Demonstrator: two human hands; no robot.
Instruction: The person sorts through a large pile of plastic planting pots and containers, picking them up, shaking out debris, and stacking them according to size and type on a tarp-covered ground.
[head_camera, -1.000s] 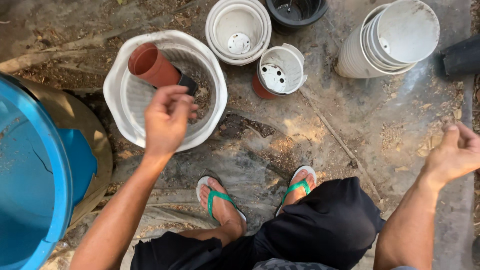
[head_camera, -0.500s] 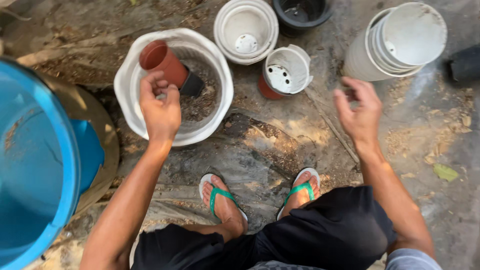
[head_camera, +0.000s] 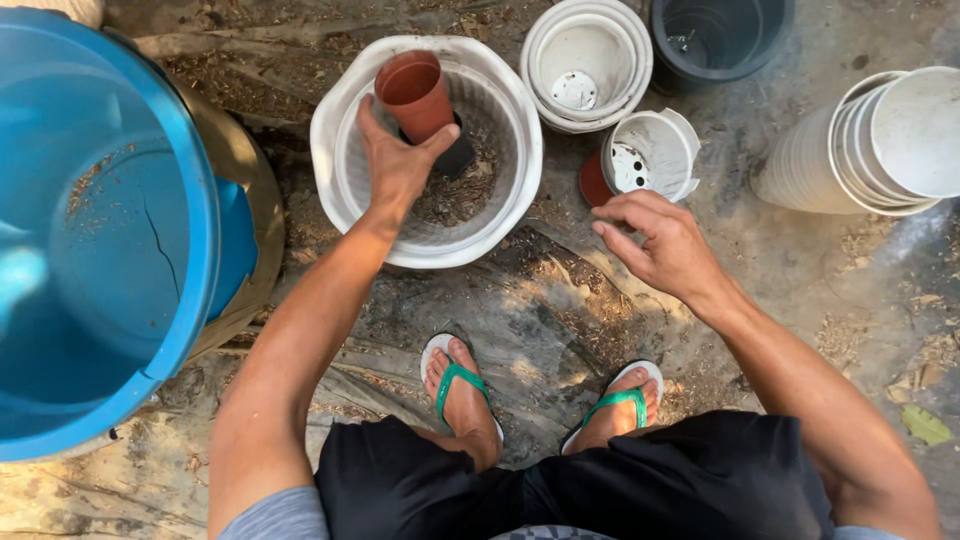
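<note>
My left hand (head_camera: 398, 163) grips a small terracotta-coloured plastic pot (head_camera: 414, 92) from below, inside a white basket-like tub (head_camera: 520, 150) that holds some dark soil. A small black pot (head_camera: 455, 155) lies in the tub beside the brown one. My right hand (head_camera: 660, 240) hovers with fingers spread, holding nothing, just below a tipped white pot (head_camera: 650, 155) that sits over a red-brown pot (head_camera: 594, 183).
A large blue barrel (head_camera: 100, 230) stands at the left. Nested white pots (head_camera: 585, 60) and a dark grey pot (head_camera: 720, 35) are at the top, a lying stack of white pots (head_camera: 870, 140) at the right. My feet in green flip-flops (head_camera: 455, 385) rest on a dirt-strewn sheet.
My left hand has dropped into the tub and closed on the brown pot. My right hand has swung in from the far right toward the tipped white pot.
</note>
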